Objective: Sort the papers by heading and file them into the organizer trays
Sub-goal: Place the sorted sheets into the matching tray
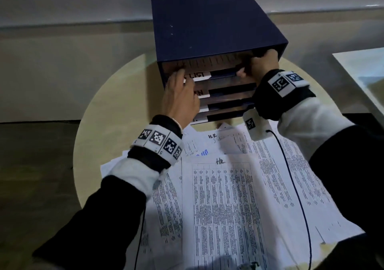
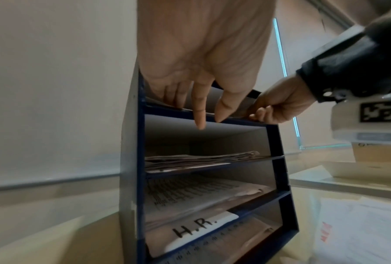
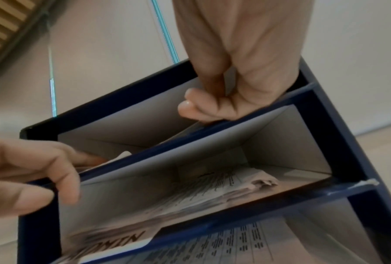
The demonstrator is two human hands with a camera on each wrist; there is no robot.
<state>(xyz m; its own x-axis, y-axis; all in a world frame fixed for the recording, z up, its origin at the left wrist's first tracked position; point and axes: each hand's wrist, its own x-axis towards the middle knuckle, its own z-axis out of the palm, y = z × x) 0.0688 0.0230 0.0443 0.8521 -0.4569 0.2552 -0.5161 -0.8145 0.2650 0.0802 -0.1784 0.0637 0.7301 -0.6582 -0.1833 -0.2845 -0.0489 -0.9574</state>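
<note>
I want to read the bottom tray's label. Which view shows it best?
The left wrist view: the H.R. label lies close, unobstructed and readable on the bottom tray. The head view shows only a sliver of it past the left hand, unreadable. The right wrist view does not reach the bottom tray.

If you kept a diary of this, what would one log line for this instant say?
step: filing into top tray | left hand: fingers at organizer top slot | right hand: gripping paper at same slot | remaining: HR papers on table
</note>
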